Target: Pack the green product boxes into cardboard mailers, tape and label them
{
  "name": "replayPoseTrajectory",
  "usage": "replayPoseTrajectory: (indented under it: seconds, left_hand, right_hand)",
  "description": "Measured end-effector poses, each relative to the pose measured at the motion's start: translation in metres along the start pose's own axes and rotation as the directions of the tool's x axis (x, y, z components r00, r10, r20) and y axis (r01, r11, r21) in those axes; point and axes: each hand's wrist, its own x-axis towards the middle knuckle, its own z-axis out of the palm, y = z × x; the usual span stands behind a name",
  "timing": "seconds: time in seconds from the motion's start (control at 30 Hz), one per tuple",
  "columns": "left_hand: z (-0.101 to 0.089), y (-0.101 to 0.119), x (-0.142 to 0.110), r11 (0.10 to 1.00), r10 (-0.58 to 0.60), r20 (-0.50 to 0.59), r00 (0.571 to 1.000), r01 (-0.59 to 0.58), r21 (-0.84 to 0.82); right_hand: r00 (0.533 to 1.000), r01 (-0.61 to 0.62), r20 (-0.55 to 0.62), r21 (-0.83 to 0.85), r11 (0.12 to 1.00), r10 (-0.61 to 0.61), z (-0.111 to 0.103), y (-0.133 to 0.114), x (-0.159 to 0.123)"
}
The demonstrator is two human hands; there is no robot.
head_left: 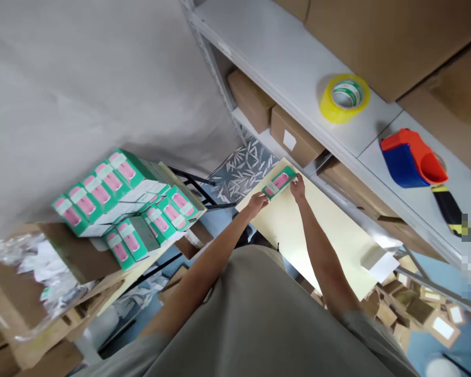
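A flat green box (272, 191) with a pink picture and a pale label lies at the far end of the cream tabletop (317, 225). My left hand (258, 203) grips its near left end, fingers closed at the edge. At the opposite end, my right hand (298, 188) has its fingers bent around the corner. Both hands are low over the table, and their undersides are hidden. To the left, several matching green-and-pink boxes (135, 180) are stacked in rows on another table.
An open carton (63, 251) with plastic and paper scraps stands left. On the grey shelf (282, 63) are a yellow tape roll (325, 107), a red-and-blue tape dispenser (404, 157) and a black-and-yellow cutter (447, 207). A white box (383, 267) sits at the table's right end; cartons (416, 309) are piled beyond.
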Motion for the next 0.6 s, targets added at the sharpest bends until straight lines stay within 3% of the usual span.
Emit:
replayPoseTrajectory:
  seconds: [0.1,0.17,0.23,0.33,0.47,0.6]
  left_hand:
    - [-0.03,-0.001,-0.026,0.998,0.015,0.011,1.0,-0.014,-0.068]
    - [-0.061,-0.005,-0.05,0.991,0.049,0.031,0.998,-0.044,-0.127]
    - [-0.096,-0.01,-0.074,0.981,0.106,0.07,0.992,-0.093,-0.172]
    - [-0.154,-0.016,-0.109,0.955,0.201,0.045,0.979,-0.186,-0.23]
    - [-0.237,-0.019,-0.157,0.855,0.363,-0.122,0.924,-0.382,-0.35]
    - [-0.332,-0.024,-0.217,0.699,0.521,-0.334,0.785,-0.617,-0.36]
  right_hand:
    - [0.997,-0.052,-0.052,-0.045,0.998,0.049,-0.004,-0.014,-0.019]
    - [0.999,-0.016,-0.046,-0.053,0.998,0.014,0.002,-0.028,-0.039]
    - [0.999,0.047,0.0,0.004,0.999,-0.047,0.018,-0.048,-0.066]
    - [0.966,0.135,0.198,0.169,0.976,-0.168,0.059,-0.088,-0.118]
    - [0.823,0.156,0.481,0.321,0.934,-0.302,0.129,-0.16,-0.2]
    - [0.648,0.169,0.653,0.378,0.91,-0.392,0.19,-0.234,-0.282]
